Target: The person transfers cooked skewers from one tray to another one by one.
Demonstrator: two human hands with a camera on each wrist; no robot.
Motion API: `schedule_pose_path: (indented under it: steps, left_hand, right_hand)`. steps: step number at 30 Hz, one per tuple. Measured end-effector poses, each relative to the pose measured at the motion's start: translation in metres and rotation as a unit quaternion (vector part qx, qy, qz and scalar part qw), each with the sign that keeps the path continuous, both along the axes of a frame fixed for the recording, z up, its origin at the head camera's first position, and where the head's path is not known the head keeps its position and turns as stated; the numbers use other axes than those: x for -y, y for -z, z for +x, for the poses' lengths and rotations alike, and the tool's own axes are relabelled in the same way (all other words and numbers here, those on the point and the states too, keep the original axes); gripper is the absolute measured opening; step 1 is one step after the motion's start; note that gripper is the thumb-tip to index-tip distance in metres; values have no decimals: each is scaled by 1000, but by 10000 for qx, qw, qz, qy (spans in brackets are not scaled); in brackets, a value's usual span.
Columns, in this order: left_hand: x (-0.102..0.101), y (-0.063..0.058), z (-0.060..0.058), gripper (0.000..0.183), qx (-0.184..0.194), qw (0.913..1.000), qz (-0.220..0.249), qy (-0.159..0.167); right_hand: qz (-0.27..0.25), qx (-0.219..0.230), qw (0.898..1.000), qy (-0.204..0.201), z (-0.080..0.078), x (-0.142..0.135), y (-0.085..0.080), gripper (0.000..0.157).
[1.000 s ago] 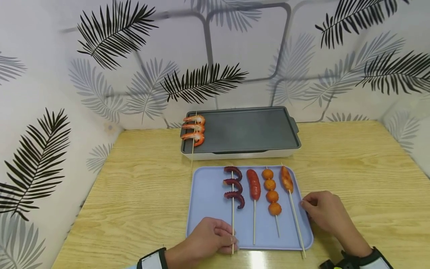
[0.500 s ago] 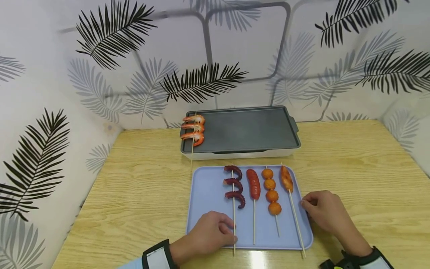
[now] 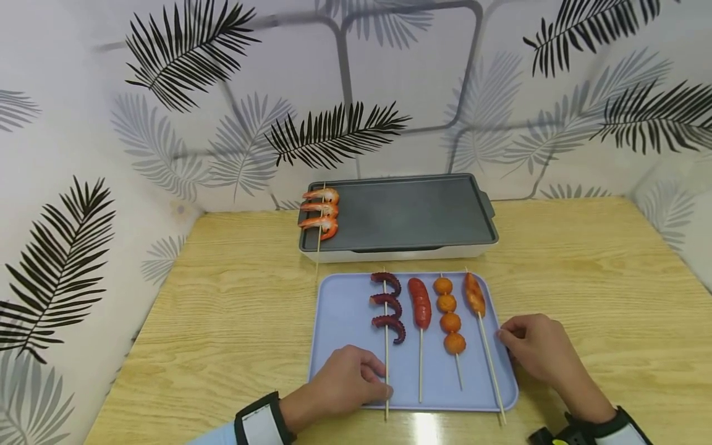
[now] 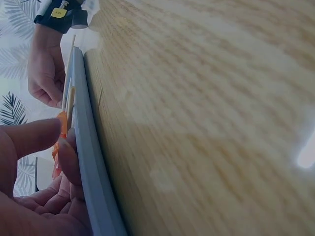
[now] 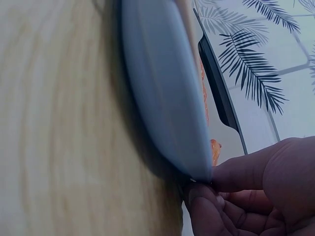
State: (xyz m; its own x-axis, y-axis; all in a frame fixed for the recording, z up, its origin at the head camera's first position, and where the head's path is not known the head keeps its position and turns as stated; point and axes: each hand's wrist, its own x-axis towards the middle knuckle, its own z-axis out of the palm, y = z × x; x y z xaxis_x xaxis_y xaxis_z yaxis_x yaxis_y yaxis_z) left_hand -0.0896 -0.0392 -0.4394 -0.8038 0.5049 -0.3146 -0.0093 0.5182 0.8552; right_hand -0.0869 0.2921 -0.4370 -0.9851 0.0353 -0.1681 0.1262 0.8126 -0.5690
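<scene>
My left hand point(image 3: 347, 382) is over the near edge of the pale blue tray point(image 3: 340, 321), its thumb and forefinger pinching the wooden stick of an octopus tentacle skewer point(image 3: 386, 300). The skewer's dark red tentacle pieces lie on the tray, and its stick point(image 4: 71, 105) shows right at those fingertips in the left wrist view. My right hand point(image 3: 536, 343) grips the tray's right rim; in the right wrist view thumb and forefinger close on the tray's corner point(image 5: 170, 88). Right of the octopus lie a red sausage skewer point(image 3: 420, 303), an orange ball skewer point(image 3: 447, 304) and a brown meat skewer point(image 3: 474, 296).
Behind the tray stands a dark grey flat griddle point(image 3: 408, 213) with a white base. A shrimp skewer point(image 3: 322, 210) lies at its left end, stick overhanging the front. All stand on a wooden table point(image 3: 233, 309) against a leaf-patterned backdrop point(image 3: 222, 142).
My left hand has shifted slightly up and its other fingers no longer lie under the stick. The octopus skewer's near end has swung a little right. My right hand has stayed put.
</scene>
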Motion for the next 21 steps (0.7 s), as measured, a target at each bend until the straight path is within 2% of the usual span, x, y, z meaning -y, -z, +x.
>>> schedule_pose_path:
  steps: [3,5,10,12,15,18,21]
  left_hand:
    - [4,-6,-6,11,89,9999,24,-74]
    - [12,-14,-17,13,111,9996,53,-236]
    - [48,-33,-61,19,161,9936,14,-1116]
    - [64,-35,-79,23,262,9888,73,-1467]
    - [84,-35,-98,28,405,9819,339,-1820]
    - [92,-34,-110,31,387,9772,569,-2010]
    - [91,-34,-118,31,312,9754,734,-2055]
  right_hand:
    - [-28,40,10000,7,0,1,-1,13]
    - [-33,31,10000,-3,-1,2,-1,13]
    - [104,-253,9996,-102,-2,4,-1,12]
    - [221,-377,9990,-125,-1,4,0,12]
    - [361,-504,9980,-128,1,4,1,12]
    - [445,-667,9967,-149,2,5,3,12]
    - [532,-867,9946,-198,2,6,5,12]
